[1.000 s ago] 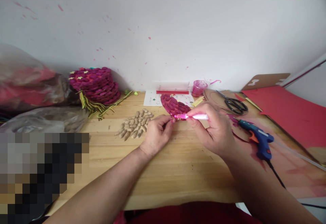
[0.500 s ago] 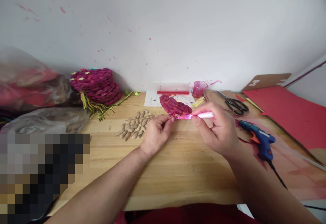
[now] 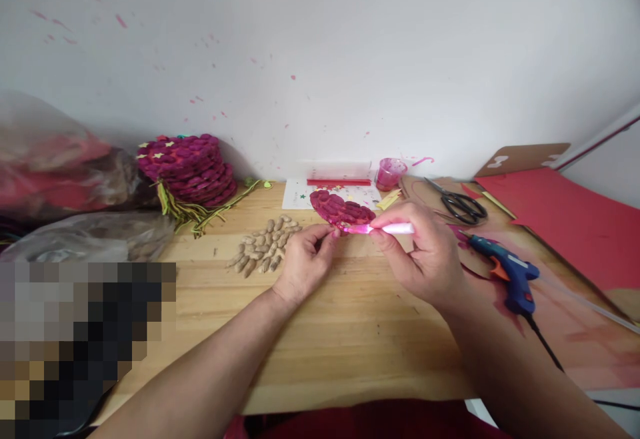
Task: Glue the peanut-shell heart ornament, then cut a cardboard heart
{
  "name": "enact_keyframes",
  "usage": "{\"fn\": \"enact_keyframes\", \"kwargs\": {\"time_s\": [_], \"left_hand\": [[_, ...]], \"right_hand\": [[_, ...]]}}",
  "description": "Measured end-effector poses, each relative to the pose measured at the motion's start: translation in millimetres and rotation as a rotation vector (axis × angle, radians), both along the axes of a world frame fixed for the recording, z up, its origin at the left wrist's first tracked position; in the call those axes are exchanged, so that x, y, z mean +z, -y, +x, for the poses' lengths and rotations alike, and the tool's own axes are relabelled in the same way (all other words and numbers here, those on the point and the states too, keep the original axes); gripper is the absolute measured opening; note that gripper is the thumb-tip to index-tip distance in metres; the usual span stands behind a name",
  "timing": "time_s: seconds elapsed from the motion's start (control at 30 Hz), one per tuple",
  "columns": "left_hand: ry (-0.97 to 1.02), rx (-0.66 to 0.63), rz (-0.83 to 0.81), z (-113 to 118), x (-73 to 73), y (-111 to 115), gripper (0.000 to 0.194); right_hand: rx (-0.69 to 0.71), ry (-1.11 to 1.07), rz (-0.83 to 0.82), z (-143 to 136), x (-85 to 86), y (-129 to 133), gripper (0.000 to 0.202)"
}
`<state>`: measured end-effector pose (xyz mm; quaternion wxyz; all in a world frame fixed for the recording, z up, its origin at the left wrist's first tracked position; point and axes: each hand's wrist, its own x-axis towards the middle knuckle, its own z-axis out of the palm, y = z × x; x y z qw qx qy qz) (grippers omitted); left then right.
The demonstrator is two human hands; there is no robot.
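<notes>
My left hand (image 3: 311,259) pinches the near edge of a round craft piece (image 3: 340,209) covered in magenta-painted peanuts, tilted up off the table. Between the thumb and fingers of my right hand (image 3: 423,249) is a paintbrush (image 3: 397,228) with a white handle and a pink end. Its tip points left and meets the near edge of the piece, close to my left fingertips. Whether the bristles press on one peanut is too small to tell. Left of my left hand lies a pile of unpainted peanuts (image 3: 263,247).
A stack of magenta peanut pieces (image 3: 187,169) with yellow-green strings stands back left, beside plastic bags (image 3: 60,159). Behind the piece are a white sheet (image 3: 295,194) and a cup of pink paint (image 3: 391,174). Scissors (image 3: 463,207), a glue gun (image 3: 515,272) and red card (image 3: 575,219) lie right.
The craft piece has tipped a little lower and shifted slightly left. The brush has moved a little left with my right hand. My left hand keeps its hold.
</notes>
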<state>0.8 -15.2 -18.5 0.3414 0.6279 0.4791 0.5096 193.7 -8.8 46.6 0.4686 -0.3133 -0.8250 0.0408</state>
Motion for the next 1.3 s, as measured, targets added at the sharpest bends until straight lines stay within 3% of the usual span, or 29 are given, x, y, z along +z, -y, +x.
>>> {"fn": "enact_keyframes", "kwargs": {"time_s": [0.47, 1.3], "left_hand": [[0.071, 0.020, -0.062, -0.4, 0.5, -1.4, 0.028], [0.030, 0.033, -0.015, 0.4, 1.2, 0.8, 0.028]], "right_hand": [[-0.012, -0.113, -0.096, 4.8, -5.0, -6.9, 0.006], [0.037, -0.272, -0.245, 6.2, -13.2, -13.1, 0.004]]}}
